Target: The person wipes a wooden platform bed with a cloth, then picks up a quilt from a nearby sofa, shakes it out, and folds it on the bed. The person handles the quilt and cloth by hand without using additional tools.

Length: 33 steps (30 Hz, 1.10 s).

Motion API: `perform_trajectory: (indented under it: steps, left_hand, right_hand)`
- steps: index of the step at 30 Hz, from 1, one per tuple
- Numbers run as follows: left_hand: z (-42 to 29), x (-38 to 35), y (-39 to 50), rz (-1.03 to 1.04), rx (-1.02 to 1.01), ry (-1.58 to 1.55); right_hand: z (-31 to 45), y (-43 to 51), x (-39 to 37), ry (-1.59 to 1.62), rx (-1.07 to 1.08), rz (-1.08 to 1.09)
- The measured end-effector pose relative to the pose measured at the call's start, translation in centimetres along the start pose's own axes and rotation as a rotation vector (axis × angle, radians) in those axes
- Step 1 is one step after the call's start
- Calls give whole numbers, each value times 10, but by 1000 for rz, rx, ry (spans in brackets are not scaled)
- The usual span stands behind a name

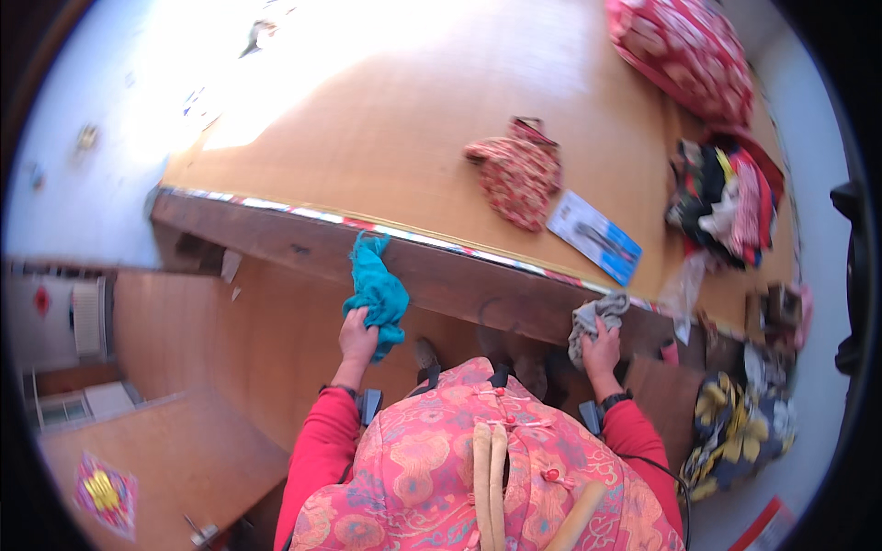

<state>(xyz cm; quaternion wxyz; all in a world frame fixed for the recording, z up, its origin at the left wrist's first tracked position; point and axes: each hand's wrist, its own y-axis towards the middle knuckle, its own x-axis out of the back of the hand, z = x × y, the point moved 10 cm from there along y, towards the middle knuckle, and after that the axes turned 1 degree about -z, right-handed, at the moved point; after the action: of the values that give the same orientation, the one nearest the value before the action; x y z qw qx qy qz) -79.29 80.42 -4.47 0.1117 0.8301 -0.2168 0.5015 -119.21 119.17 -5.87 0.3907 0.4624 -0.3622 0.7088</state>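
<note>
Bunched in my left hand (pixel 358 337) is a teal cloth (pixel 377 289) with a frayed end, hanging in front of the dark wooden side (pixel 455 275) of a raised platform. My right hand (pixel 602 344) grips a crumpled grey cloth (pixel 598 318) close to the platform's edge, farther right. On the tan platform surface (pixel 386 138), beyond my hands, lies a red and cream patterned garment (pixel 520 175). A blue and white packaged item (pixel 596 237) rests beside it, near the edge.
A pile of folded clothes (pixel 730 200) sits at the right, below a large red floral bundle (pixel 689 55). A clear plastic bag (pixel 682 293) hangs over the edge. At lower right is a yellow-flowered dark fabric (pixel 737 434). A table (pixel 179 448) with a colourful packet (pixel 105 492) stands at lower left.
</note>
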Motion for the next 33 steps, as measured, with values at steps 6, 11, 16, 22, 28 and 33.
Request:
perform_trajectory:
  steps: [6,11,16,22,28,33]
  left_hand:
    - [147,101,-160,-215,471,51]
    - [210,128,-319,-393,900,96]
    - [248,135,-424,-535,1083,23]
    - [309,143,-523,-618,1410,49]
    - [368,147,-567,-737,1490,-32]
    - [422,169,-537,-770,1450,-85]
  right_hand:
    - [215,-5,-70,41,557,218]
    - [368,-13,-120,-15,778,328]
    - [388,-20,-128,64,803,344]
    - [299,-23,-120,26,563,203]
    - [353,-33,-158,-57,475,257]
    - [502,-66,-209,-82,598,234]
